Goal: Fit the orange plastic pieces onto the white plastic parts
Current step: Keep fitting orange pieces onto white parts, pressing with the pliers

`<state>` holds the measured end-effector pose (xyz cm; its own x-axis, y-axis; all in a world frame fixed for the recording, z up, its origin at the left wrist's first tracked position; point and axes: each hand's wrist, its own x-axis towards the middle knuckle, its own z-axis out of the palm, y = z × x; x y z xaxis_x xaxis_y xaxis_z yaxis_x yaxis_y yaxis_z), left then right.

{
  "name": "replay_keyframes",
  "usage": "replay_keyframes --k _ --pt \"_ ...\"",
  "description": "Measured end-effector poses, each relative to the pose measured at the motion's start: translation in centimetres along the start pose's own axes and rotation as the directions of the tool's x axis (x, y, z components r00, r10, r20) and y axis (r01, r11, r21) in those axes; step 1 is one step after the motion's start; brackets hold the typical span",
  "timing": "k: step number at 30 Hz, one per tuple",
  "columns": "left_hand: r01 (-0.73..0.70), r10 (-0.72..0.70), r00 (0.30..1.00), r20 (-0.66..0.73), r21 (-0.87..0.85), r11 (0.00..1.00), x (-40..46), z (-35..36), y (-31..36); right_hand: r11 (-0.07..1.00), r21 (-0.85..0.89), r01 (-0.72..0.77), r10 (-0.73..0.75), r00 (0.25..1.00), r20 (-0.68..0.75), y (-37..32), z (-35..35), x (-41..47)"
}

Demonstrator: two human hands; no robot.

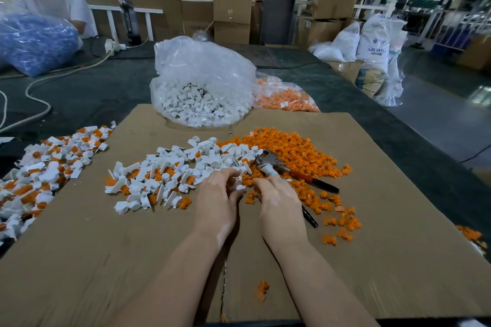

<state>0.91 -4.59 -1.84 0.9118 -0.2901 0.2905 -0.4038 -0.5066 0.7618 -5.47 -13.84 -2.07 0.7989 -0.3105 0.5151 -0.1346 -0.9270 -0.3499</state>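
Loose white plastic parts [186, 164] lie in a heap on the cardboard sheet [106, 260], with a heap of orange plastic pieces [300, 151] to its right. My left hand [220, 199] curls its fingers round a white part [240, 186] at the edge of the heaps. Beside it, my right hand [276, 202] has its fingers curled down among orange pieces; what they hold is hidden. Pliers [289, 170] with red and black handles lie just beyond my right hand.
Assembled white-and-orange parts [45, 175] pile up at the left. A clear bag of white parts [202, 87] and a bag of orange pieces [287, 97] stand behind the cardboard. A person sits at the far left by a blue bag [34, 42]. White cables cross the dark table.
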Motion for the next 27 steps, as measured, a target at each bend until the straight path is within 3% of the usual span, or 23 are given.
replay_keyframes --k 3,8,13,18,27 --pt "-0.026 0.026 1.000 -0.016 0.047 0.999 0.03 -0.13 -0.02 1.000 0.024 0.012 -0.012 1.000 0.008 0.07 0.00 -0.05" --pt "-0.027 0.025 0.997 -0.077 -0.033 0.999 -0.24 -0.33 0.00 0.998 0.067 0.004 -0.007 0.999 0.040 0.21 -0.01 -0.07" --pt "-0.026 0.025 0.999 -0.024 -0.031 0.999 -0.69 -0.41 0.02 0.982 0.178 -0.061 0.078 0.993 -0.086 0.21 -0.46 0.04" --pt "-0.014 0.014 0.998 0.057 0.009 1.000 -0.65 -0.43 0.05 0.945 0.288 -0.153 0.170 0.985 -0.034 0.55 -0.50 0.20" --pt "0.067 -0.057 0.994 0.089 -0.114 0.991 -0.41 -0.51 -0.16 0.904 0.362 -0.227 0.243 0.970 0.000 0.55 -0.74 0.22"
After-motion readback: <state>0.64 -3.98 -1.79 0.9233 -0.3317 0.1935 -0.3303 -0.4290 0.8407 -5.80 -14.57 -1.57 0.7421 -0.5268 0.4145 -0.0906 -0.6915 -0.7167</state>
